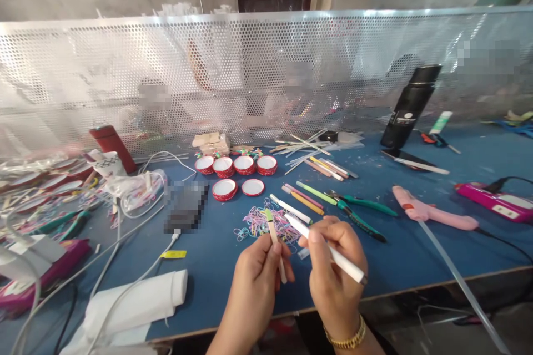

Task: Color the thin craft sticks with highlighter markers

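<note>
My left hand pinches a slim wooden stick with a green tip, held upright near the table's front edge. In my right hand, a white marker pen points left toward the stick, its tip apart from it. Just beyond my fingers lies a tangled pile of pastel rubber bands. Several more markers lie past my right hand, among them a white marker and a green marker.
Green-handled pliers, a pink glue gun and a black bottle are to the right. Red-rimmed round pieces stand stacked behind the bands. A phone, charging cables and a white roll lie left.
</note>
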`<act>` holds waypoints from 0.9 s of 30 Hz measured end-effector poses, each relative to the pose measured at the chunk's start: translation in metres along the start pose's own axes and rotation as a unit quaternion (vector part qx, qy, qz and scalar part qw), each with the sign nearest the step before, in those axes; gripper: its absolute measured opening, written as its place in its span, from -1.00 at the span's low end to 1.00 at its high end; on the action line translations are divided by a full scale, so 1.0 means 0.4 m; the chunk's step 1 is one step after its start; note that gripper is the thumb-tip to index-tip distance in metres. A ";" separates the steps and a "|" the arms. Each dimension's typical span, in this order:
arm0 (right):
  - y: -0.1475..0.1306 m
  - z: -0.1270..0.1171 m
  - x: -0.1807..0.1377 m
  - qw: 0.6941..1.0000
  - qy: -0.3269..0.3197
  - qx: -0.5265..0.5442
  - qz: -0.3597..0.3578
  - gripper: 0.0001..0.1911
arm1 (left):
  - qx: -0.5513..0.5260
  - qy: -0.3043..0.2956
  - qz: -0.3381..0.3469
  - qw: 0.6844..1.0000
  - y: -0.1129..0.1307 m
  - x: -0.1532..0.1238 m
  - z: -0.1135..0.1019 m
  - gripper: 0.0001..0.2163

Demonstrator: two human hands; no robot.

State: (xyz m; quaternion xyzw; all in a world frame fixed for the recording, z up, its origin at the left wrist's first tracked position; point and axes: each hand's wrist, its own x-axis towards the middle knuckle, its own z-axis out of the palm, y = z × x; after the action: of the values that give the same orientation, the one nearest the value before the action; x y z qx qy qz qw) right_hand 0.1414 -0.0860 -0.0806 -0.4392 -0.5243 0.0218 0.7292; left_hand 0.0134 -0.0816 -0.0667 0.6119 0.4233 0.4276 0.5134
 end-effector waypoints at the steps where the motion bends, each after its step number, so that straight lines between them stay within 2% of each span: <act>1: -0.001 -0.004 -0.005 1.000 -0.011 -0.003 -0.009 -0.84 | 0.006 0.003 0.001 1.000 0.000 -0.002 0.000 -0.64; 5: -0.009 -0.020 -0.019 0.998 -0.039 -0.012 -0.050 -0.91 | 0.026 0.009 0.006 1.000 0.006 -0.009 0.003 -0.64; 14: -0.021 -0.022 -0.017 0.991 -0.096 -0.025 -0.095 -0.87 | 0.075 0.008 0.025 0.997 0.002 -0.013 0.007 -0.62; 27: -0.022 -0.012 -0.013 0.989 -0.098 -0.035 -0.103 -0.86 | 0.084 0.009 0.031 0.996 -0.002 -0.019 0.003 -0.62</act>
State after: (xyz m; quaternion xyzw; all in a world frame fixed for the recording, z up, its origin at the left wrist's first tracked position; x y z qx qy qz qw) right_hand 0.1391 -0.0969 -0.0790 -0.4037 -0.6359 -0.0290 0.6571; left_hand 0.0123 -0.0889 -0.0684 0.6619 0.4433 0.4113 0.4429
